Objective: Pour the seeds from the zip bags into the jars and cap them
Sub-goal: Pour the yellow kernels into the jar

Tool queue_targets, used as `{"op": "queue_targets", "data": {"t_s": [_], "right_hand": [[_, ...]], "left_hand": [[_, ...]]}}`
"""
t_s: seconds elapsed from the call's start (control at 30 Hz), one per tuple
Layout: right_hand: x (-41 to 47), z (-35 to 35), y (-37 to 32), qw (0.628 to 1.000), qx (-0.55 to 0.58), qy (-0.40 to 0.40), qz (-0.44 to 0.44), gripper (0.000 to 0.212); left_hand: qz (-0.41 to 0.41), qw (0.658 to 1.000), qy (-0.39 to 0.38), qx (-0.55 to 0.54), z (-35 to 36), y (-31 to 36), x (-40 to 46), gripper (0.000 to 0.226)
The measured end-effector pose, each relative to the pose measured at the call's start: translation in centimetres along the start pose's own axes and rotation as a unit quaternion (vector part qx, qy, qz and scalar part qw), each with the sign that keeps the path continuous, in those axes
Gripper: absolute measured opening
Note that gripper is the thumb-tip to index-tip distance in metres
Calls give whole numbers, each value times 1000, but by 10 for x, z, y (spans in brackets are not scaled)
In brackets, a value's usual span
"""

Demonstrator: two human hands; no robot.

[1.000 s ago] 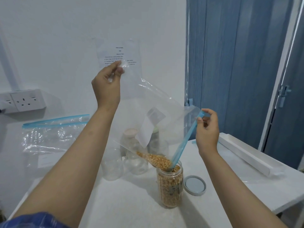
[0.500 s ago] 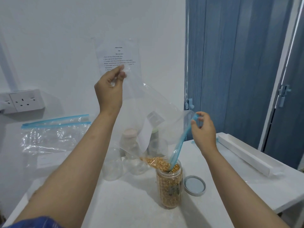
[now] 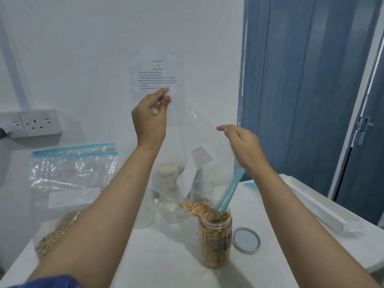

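A clear zip bag (image 3: 199, 142) hangs tilted over an open plastic jar (image 3: 215, 242) nearly full of yellow seeds. The bag's blue zip mouth (image 3: 227, 194) dips into the jar's opening, and a small heap of yellow seeds (image 3: 197, 207) lies in the bag's lowest corner just above the rim. My left hand (image 3: 149, 119) pinches the bag's raised top corner between thumb and fingers. My right hand (image 3: 243, 146) is beside the bag's right side with its fingers straight, gripping nothing. The jar's grey lid (image 3: 246, 240) lies flat on the table to the jar's right.
A second zip bag (image 3: 72, 175) with greenish seeds (image 3: 54, 235) leans against the wall at the left. Empty clear jars (image 3: 170, 196) stand behind the poured bag. A long white box (image 3: 320, 206) lies along the table's right edge. A socket (image 3: 39, 121) and a printed sheet (image 3: 158, 75) are on the wall.
My right hand has let go of the blue zip edge and moved up and left, fingers now straight beside the bag. More seeds have slid toward the jar.
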State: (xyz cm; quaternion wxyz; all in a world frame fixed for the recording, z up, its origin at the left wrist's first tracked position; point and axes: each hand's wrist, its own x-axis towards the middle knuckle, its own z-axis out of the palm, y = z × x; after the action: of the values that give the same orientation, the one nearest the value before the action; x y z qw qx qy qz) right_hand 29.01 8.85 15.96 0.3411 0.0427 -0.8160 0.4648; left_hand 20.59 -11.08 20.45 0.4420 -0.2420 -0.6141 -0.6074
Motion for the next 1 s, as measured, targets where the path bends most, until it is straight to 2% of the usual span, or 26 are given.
{"op": "queue_targets", "data": {"t_s": [0.17, 0.33, 0.4, 0.5, 0.63, 0.7, 0.8, 0.9, 1.0], "right_hand": [[7, 25, -15, 998, -38, -14, -48, 32], [14, 40, -16, 996, -34, 48, -71, 18], [13, 40, -12, 995, -6, 74, -73, 17], [9, 36, -7, 992, 20, 106, -67, 17], [5, 24, -2, 987, 49, 136, -69, 17], [1, 18, 0, 985, 68, 143, -65, 17], [-7, 10, 5, 983, 88, 150, -55, 17], [-11, 4, 13, 982, 97, 159, -43, 17], [-18, -2, 27, 988, 88, 125, -33, 19]], "left_hand": [[12, 1000, 0, 13, 2, 1, -3, 21], [28, 998, -9, 53, -1, 2, -6, 28], [73, 987, -13, 139, -8, -1, -10, 36], [123, 950, 0, 287, -21, -16, -26, 51], [66, 932, 48, 352, -32, -39, -67, 64], [-4, 947, 63, 314, -32, -48, -94, 74], [-148, 982, 54, 102, -24, -56, -129, 91], [-265, 964, 8, -25, -15, -57, -148, 95], [-295, 953, -23, -67, -2, -60, -156, 84]]}}
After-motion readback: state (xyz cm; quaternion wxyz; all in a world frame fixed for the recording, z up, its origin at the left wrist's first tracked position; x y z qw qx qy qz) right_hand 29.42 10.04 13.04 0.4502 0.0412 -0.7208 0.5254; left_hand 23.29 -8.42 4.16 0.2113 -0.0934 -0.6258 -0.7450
